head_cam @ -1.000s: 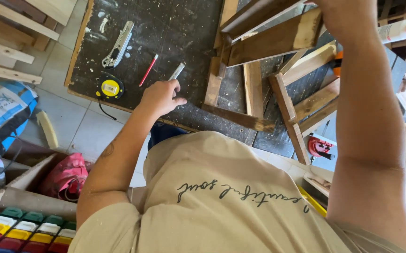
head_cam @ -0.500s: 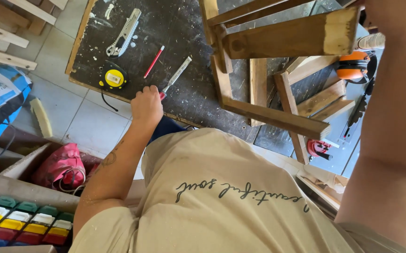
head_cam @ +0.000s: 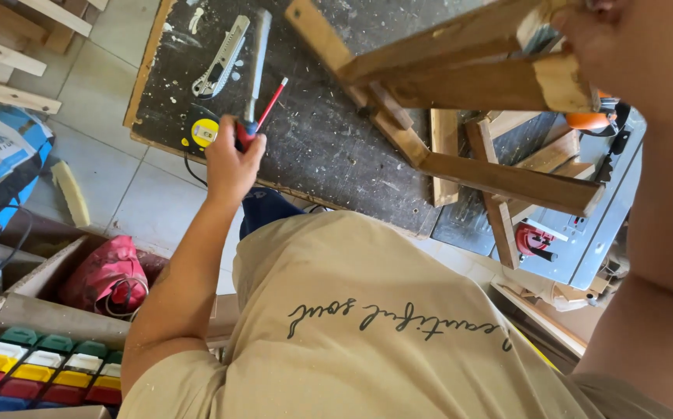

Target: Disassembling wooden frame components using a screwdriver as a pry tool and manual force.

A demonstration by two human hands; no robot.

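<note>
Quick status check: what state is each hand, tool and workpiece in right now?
left hand: closed around chisel
chisel: gripped at handle, blade above dark board
right hand: holding wooden frame
wooden frame: lifted, tilted
utility knife: lying on dark board
tape measure: lying untouched

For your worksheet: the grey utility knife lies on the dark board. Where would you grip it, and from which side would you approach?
Grip the utility knife around the middle of its long grey body, fingers across the narrow width. It lies flat and diagonal on the dark board, apart from the tool in the left hand. Probably best to come from above, toward its lower end near the yellow tape measure.
</note>
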